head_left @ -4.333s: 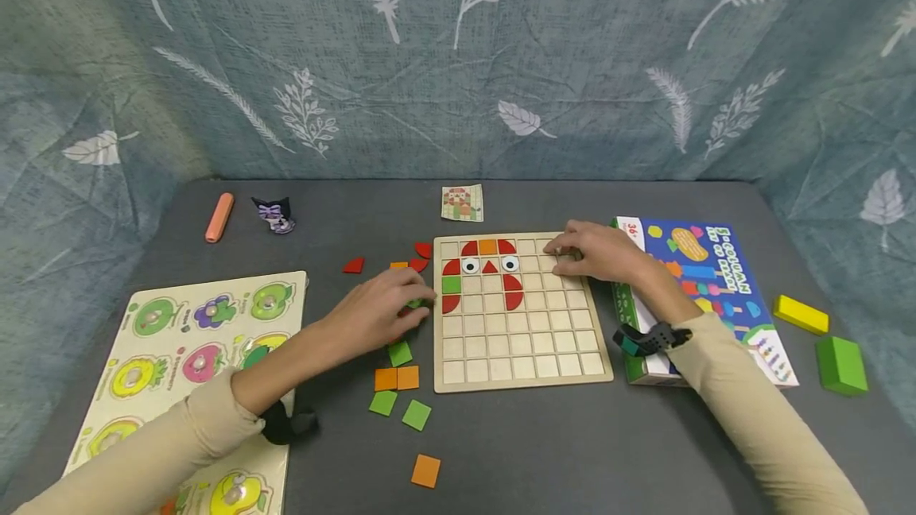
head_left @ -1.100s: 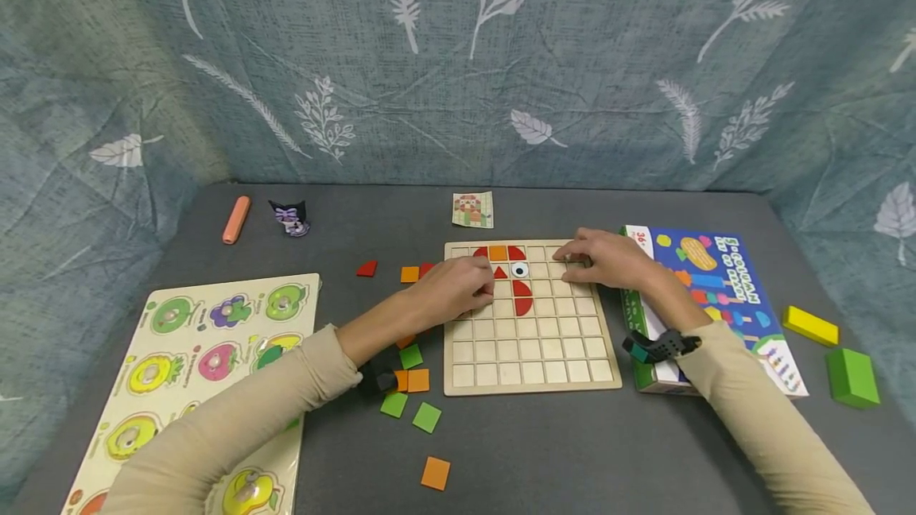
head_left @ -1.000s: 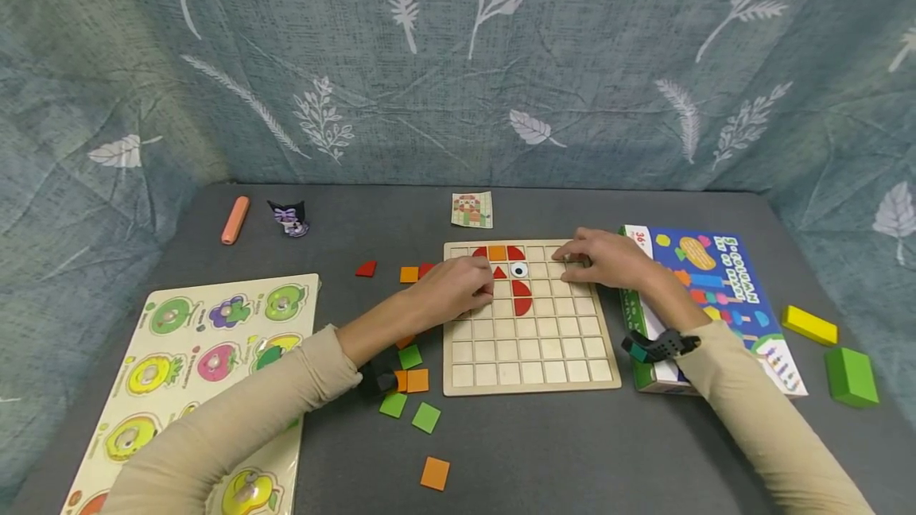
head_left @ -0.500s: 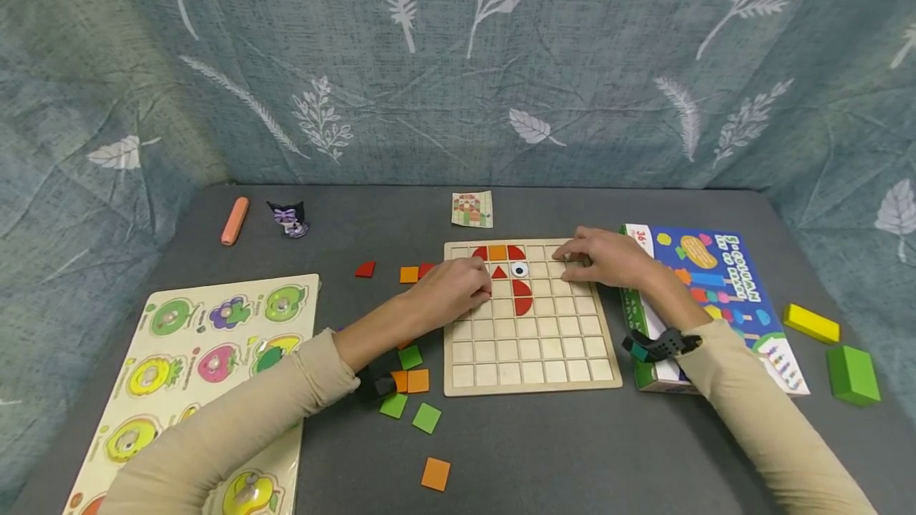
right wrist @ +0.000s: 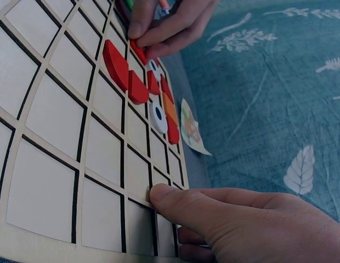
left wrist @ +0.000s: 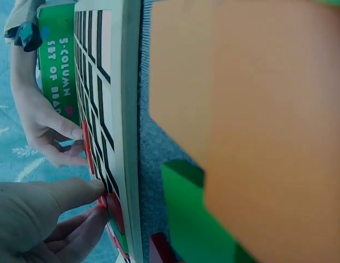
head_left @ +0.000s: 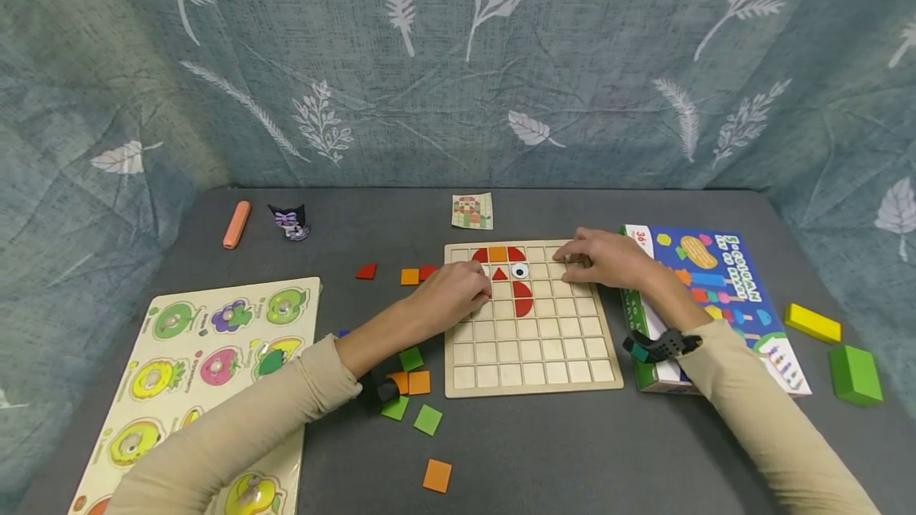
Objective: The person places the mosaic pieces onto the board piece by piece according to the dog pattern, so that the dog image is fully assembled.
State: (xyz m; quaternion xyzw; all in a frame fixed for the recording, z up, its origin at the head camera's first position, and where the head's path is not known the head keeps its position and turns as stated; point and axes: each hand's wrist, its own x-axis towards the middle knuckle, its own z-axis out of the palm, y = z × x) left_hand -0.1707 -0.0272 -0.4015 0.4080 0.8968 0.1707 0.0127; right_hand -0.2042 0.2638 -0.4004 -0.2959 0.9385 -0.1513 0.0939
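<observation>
A wooden grid board (head_left: 533, 352) lies on the table with several tiles in its upper left: an orange square (head_left: 497, 254), a red triangle (head_left: 498, 274), red quarter-circles (head_left: 523, 307) and round eye tiles (head_left: 520, 271). Over the board's left columns, my left hand (head_left: 452, 292) pinches a red quarter-circle tile (right wrist: 138, 52) between thumb and fingers, right at a cell. This hand hides some of the tiles in the head view. My right hand (head_left: 601, 254) grips the board's upper right edge, its thumb on the grid and its fingers beyond the rim.
Loose orange tiles (head_left: 437, 476), green tiles (head_left: 428, 420) and red ones (head_left: 366, 271) lie left of the board. A fruit puzzle (head_left: 161, 340) is further left. Behind sits a small pattern card (head_left: 472, 211). A toy box (head_left: 704, 276) and green block (head_left: 855, 376) stand right.
Since the oldest frame, my left hand has moved right from the loose tiles onto the board's upper left. Over the last second it stays nearly still, and my right hand keeps its hold.
</observation>
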